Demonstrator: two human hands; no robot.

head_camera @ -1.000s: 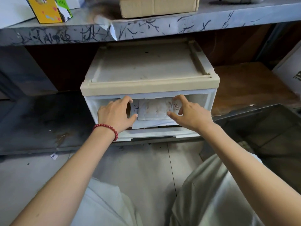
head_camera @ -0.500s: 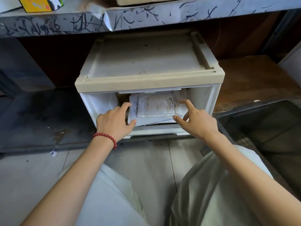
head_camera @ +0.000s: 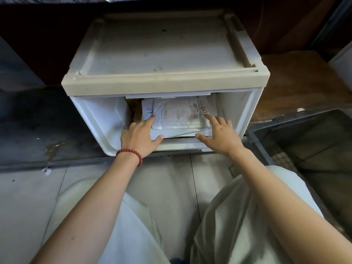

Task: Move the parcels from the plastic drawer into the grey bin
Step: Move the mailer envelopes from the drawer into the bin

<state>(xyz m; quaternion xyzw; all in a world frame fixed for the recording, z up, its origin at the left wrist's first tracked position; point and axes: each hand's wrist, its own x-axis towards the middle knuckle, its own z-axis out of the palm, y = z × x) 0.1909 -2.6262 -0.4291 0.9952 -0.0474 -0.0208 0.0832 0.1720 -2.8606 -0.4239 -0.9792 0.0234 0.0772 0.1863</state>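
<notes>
**A:** Entry, head view. Where are the parcels [head_camera: 177, 115] sitting?

**B:** They are lying flat as a stack inside the pulled-out plastic drawer [head_camera: 99, 121], under the beige cabinet top [head_camera: 163, 80]. None is showing in the grey bin [head_camera: 256, 141].

**A:** Hands?

**B:** The left hand [head_camera: 140, 137], the one wearing the red bead bracelet [head_camera: 131, 152], is resting extended fingers on the stack's left end, with its thumb lying at the front edge. The right hand [head_camera: 221, 139] is touching the right end with a straight index finger, the other fingers are spreading loosely, and its thumb is also at the front edge. Neither is closing into a grip, so I am logging both as unclenched and holding nothing.

**A:** Which relation is deciding the next move?

**B:** The stack's long axis is running left to right across the drawer mouth, directly ahead of the hands, so they are bracketing its two short ends. The bin is standing to the right, well apart from the drawer's contents and beside the right knee, so the right hand is the nearer one.

**A:** Judgement?

**B:** The task is looking barely begun. A two-handed lift is probably coming, toward the body over the drawer front, then swinging right.
</notes>
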